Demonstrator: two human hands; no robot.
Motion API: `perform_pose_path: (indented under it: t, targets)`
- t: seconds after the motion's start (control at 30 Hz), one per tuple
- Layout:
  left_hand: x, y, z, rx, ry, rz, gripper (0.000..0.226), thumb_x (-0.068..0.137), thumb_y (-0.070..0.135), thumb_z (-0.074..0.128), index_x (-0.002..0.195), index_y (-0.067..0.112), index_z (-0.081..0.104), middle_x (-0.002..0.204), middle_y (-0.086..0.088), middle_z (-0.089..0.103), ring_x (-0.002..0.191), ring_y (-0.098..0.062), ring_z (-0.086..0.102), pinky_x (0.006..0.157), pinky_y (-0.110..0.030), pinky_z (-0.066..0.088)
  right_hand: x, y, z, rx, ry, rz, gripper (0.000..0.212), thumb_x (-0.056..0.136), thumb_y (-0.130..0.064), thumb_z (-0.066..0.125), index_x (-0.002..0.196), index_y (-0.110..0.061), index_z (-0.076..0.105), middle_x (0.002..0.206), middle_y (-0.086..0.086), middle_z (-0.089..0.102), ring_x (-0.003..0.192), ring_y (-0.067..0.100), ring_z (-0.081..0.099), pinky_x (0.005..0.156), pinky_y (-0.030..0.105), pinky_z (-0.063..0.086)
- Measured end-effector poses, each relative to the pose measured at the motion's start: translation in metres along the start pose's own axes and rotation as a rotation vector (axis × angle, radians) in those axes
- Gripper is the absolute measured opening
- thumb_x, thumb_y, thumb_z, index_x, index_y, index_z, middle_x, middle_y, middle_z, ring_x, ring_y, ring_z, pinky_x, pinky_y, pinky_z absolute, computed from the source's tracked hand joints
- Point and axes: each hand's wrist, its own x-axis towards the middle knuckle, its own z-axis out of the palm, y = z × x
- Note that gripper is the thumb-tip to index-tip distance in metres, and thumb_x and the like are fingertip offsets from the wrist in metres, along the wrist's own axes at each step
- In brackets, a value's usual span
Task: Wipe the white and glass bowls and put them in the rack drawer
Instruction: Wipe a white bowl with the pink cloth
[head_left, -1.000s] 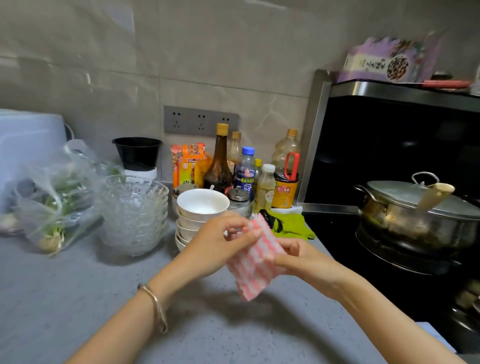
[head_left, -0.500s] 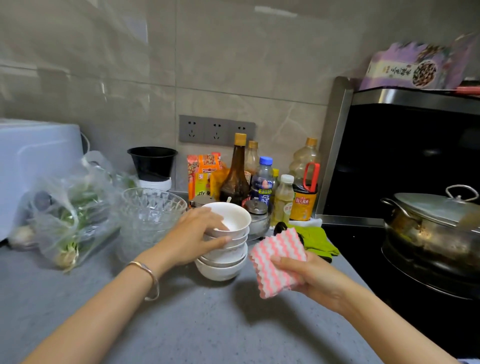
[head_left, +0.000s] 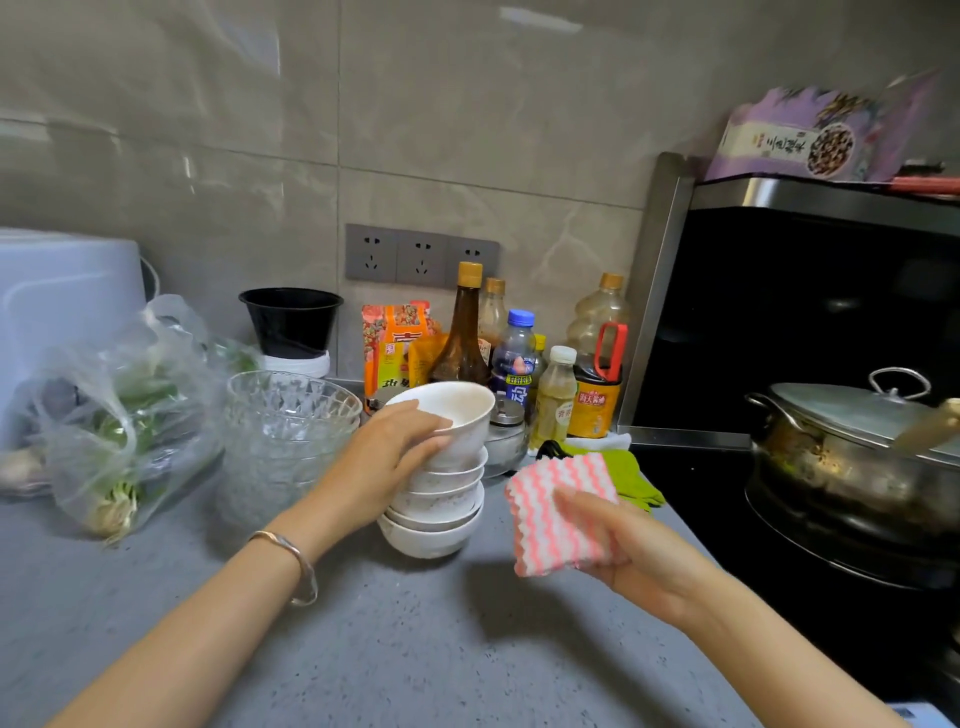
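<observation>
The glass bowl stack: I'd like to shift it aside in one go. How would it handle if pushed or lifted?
Probably heavy for its size: the glass bowl stack nests several cut-glass bowls. Likely fragile, though the faceted walls may give some grip. Pushed on the grey counter, it should slide rather than tip, being wide.

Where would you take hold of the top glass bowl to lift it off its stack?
Probably at its rim, from above on the near side. The top glass bowl sits upright, nested in the glass stack, so only its rim stands free; pinch it, thumb inside, fingers outside. The vegetable bag crowds its left and the white bowls stand close on its right.
</observation>
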Motion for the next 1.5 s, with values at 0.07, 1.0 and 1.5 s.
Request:
perform_pose_path:
  t: [0.07, 1.0, 1.5]
  targets:
    - [0.002, 0.018, -0.002, -0.084, 0.124, -0.025, 0.028, 0.094, 0.038, 0.044, 0.104, 0.024, 0.067, 0.112, 0.004, 0.065, 0.112, -0.005, 0.048, 0.109, -0.027, 0.017, -0.002, -0.006, -0.005, 0.090, 0.021, -0.050, 0.025, 0.094, -0.031, 0.053, 0.105, -0.012, 0.064, 0.085, 0.003, 0.075, 0.068, 0.011, 0.070, 0.062, 0.023, 0.054]
    - [-0.047, 0.178, 0.103, -0.704, 0.472, -0.357, 0.058, 0.093, 0.054, 0.033, 0.050, 0.017, 0.047, 0.046, 0.006, 0.050, 0.046, -0.002, 0.041, 0.048, -0.026, 0.032, -0.056, 0.012, -0.024, -0.342, 0.281, -0.646, 0.034, 0.101, -0.037, 0.039, 0.127, -0.029, 0.060, 0.131, -0.011, 0.059, 0.118, 0.000, 0.054, 0.088, 0.018, 0.047]
    - [-0.060, 0.186, 0.091, -0.550, 0.481, -0.291, 0.070, 0.087, 0.066, 0.022, 0.053, 0.012, 0.051, 0.047, -0.003, 0.053, 0.047, -0.015, 0.045, 0.051, -0.035, 0.037, -0.072, 0.022, -0.003, -1.009, 0.335, -0.986, 0.051, 0.095, -0.048, 0.025, 0.138, -0.033, 0.046, 0.142, -0.021, 0.045, 0.133, -0.007, 0.034, 0.111, 0.017, 0.026]
